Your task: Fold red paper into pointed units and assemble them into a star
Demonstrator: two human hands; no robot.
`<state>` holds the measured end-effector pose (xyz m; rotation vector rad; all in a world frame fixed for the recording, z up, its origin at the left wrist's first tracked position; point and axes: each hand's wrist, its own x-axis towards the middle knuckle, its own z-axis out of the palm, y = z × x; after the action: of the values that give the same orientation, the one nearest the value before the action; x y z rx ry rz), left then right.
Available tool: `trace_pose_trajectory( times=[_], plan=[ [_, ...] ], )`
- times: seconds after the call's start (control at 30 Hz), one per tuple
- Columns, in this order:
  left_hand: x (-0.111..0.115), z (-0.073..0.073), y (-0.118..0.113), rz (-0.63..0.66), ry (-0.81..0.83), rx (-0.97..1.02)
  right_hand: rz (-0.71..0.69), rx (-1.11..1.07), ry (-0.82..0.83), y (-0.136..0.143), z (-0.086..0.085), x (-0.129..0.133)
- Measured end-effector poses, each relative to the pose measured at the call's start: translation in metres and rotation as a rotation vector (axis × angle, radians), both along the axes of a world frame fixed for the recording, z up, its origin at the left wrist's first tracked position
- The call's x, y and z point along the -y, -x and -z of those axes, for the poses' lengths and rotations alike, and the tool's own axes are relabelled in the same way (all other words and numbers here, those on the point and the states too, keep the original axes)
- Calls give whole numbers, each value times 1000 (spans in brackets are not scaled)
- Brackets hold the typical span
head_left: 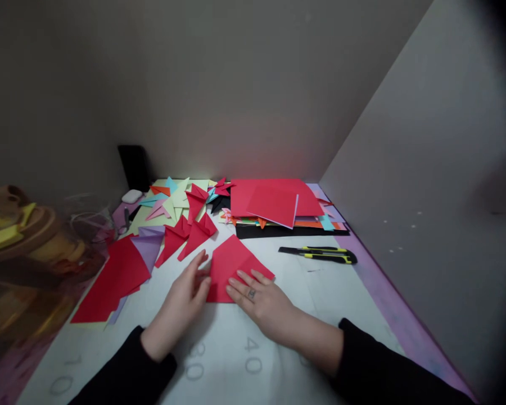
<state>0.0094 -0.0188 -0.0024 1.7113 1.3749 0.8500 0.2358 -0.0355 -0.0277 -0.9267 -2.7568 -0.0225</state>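
Observation:
A piece of red paper (231, 259) lies on the white mat between my hands, with one corner pointing away from me. My right hand (257, 298) rests flat on its lower right part, fingers stretched out and a ring on one of them. At the left edge of the paper is my left hand (189, 292), its fingers apart and slightly curved; whether they touch the edge I cannot tell. Just beyond my left hand lie folded red paper pieces (200, 233). My right palm hides part of the sheet's lower right.
A yellow and black utility knife (320, 255) lies at the right. Behind it is a stack of coloured paper topped by red sheets (274, 197). More red paper (109, 281) is at the left, near a brown and yellow container (29, 230). A black phone (134, 167) leans by the wall.

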Motion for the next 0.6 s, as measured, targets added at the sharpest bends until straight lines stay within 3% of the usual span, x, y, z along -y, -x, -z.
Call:
trace_pose_trajectory(
  times=[0.1,0.17,0.23,0.43,0.6],
  plan=[
    [8,-4,4,263,-305,-410,-27,6,33,-9,-4,-2],
    [14,-4,3,471,-397,-575,-35,-12,66,-15,-5,-4],
    [19,-4,4,577,-437,-665,-26,-53,106,-20,-4,-8],
    [19,-4,11,585,-444,-628,-72,-276,197,-30,-2,-24],
    [27,2,4,598,-420,-553,-161,-325,289,-41,-6,-36]
  ],
)
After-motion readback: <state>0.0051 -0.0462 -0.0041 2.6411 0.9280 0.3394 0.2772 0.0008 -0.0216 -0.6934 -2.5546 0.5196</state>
